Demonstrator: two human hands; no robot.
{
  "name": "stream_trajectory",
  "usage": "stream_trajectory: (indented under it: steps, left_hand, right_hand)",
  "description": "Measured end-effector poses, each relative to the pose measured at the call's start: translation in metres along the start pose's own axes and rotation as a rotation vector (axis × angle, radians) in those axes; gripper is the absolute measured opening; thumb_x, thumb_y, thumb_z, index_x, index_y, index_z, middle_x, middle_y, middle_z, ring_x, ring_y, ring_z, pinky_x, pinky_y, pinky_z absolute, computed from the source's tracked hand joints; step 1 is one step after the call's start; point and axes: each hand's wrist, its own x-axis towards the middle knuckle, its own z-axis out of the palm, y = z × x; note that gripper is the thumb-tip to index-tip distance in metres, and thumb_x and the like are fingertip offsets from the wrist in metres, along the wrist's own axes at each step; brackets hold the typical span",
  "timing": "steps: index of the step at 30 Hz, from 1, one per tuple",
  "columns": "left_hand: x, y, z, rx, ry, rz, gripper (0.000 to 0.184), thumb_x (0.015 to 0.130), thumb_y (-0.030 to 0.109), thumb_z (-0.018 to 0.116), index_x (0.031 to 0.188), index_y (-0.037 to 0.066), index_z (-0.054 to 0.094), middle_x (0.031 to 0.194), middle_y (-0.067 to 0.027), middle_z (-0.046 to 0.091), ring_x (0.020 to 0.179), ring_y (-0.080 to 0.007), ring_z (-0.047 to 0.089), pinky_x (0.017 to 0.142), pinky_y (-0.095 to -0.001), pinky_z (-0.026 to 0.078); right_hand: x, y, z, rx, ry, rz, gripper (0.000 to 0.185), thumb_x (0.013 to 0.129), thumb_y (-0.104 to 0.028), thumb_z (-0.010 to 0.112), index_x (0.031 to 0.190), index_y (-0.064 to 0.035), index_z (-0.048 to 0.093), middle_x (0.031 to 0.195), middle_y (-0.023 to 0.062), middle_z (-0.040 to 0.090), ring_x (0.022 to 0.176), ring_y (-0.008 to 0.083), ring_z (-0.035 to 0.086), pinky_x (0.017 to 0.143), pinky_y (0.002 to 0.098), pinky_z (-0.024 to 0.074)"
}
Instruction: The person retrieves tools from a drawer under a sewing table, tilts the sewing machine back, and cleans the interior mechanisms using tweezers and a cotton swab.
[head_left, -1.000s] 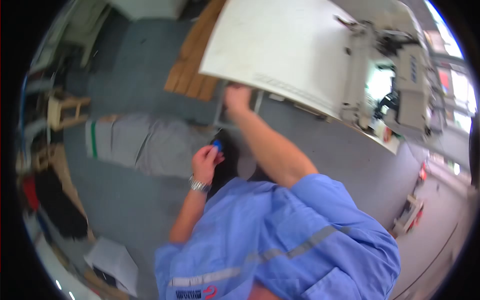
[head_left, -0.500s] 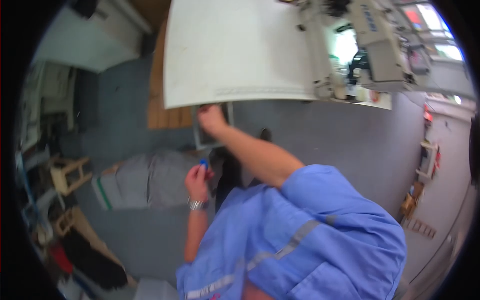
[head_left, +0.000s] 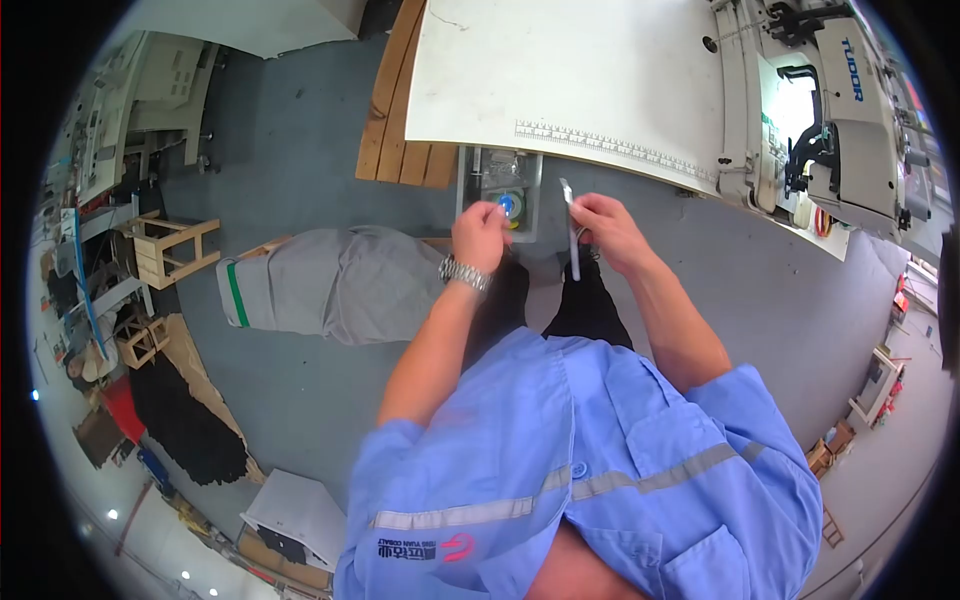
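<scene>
My left hand (head_left: 480, 238), with a metal watch on its wrist, is closed on a small round blue object (head_left: 511, 206) with a pale centre; its exact kind is unclear. Beyond it lies an open grey drawer (head_left: 535, 195) under the table, with small items and something yellow-green inside. To the right of the drawer, my right hand (head_left: 608, 230) pinches a long, slim silver tool (head_left: 574, 255), held nearly upright in the view. Its tip is bent or flared, and I cannot tell its kind. The two hands are apart.
A white sewing table (head_left: 570, 75) with a printed ruler (head_left: 610, 147) carries a sewing machine (head_left: 855, 120) at right. Wooden slats (head_left: 405, 130) jut out at its left. Grey cloth (head_left: 340, 285) lies over a bench beside me. A wooden stool frame (head_left: 175, 250) stands further left.
My right hand has come out of the drawer and moved right, now with the silver tool. My left hand has moved up towards the drawer with the blue object. My view has shifted.
</scene>
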Motion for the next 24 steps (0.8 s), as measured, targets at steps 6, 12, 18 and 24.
stream_trajectory:
  steps: [6, 12, 18, 24]
  left_hand:
    - [0.044, 0.000, 0.029, 0.256, 0.053, 0.003, 0.022, 0.085, 0.019, 0.058, 0.081, 0.000, 0.068, 0.071, -0.0134, 0.067, 0.060, -0.0262, 0.065, 0.059, -0.0377, 0.051]
    - [0.069, -0.002, 0.037, 0.664, 0.096, 0.124, 0.022, 0.075, 0.019, 0.057, 0.081, 0.003, 0.070, 0.081, -0.0242, 0.064, 0.079, -0.0418, 0.063, 0.073, -0.0481, 0.049]
    - [0.073, -0.014, 0.027, 0.547, 0.058, 0.053, 0.022, 0.083, 0.019, 0.059, 0.083, 0.000, 0.071, 0.069, -0.0178, 0.067, 0.067, -0.0291, 0.067, 0.065, -0.0386, 0.051]
    - [0.056, -0.008, 0.034, 0.526, 0.169, 0.142, 0.025, 0.085, 0.020, 0.065, 0.093, -0.003, 0.069, 0.074, -0.0130, 0.069, 0.063, -0.0190, 0.065, 0.056, -0.0329, 0.050]
  right_hand:
    - [-0.056, 0.035, -0.044, 0.390, 0.034, 0.213, 0.018, 0.098, -0.020, 0.048, 0.089, -0.0054, 0.055, 0.082, 0.0072, 0.063, 0.069, 0.0162, 0.061, 0.066, 0.0294, 0.0502]
    - [-0.110, 0.097, -0.076, 0.476, 0.188, 0.215, 0.014, 0.096, -0.018, 0.048, 0.090, -0.0067, 0.053, 0.076, 0.0058, 0.062, 0.062, 0.0126, 0.058, 0.056, 0.0260, 0.0477]
    - [-0.175, 0.127, -0.121, 0.574, 0.355, 0.239, 0.013, 0.095, -0.019, 0.052, 0.088, -0.0082, 0.054, 0.074, 0.0032, 0.061, 0.058, 0.0096, 0.054, 0.051, 0.0234, 0.0429]
    - [-0.187, 0.142, -0.199, 0.632, 0.496, 0.166, 0.009, 0.090, -0.014, 0.058, 0.093, -0.0051, 0.055, 0.074, 0.0051, 0.060, 0.054, 0.0094, 0.052, 0.046, 0.0238, 0.0402]
